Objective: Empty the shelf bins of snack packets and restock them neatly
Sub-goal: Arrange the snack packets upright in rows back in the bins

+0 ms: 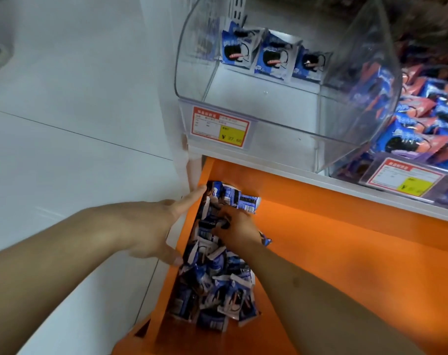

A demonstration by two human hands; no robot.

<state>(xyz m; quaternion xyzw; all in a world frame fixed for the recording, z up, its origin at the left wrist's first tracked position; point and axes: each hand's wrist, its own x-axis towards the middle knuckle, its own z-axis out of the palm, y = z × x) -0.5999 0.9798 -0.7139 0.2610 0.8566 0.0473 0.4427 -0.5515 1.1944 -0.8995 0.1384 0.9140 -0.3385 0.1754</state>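
On the orange shelf (333, 252), a heap of blue snack packets (217, 285) lies along its left edge. The right hand (237, 226) reaches into the heap, its grip clenched on packets. Just left of that grip, the left hand (151, 226) rests flat, released, against the shelf's side. Beyond and above the grips, a clear bin (269, 119) holds three upright packets (271, 56) at its back.
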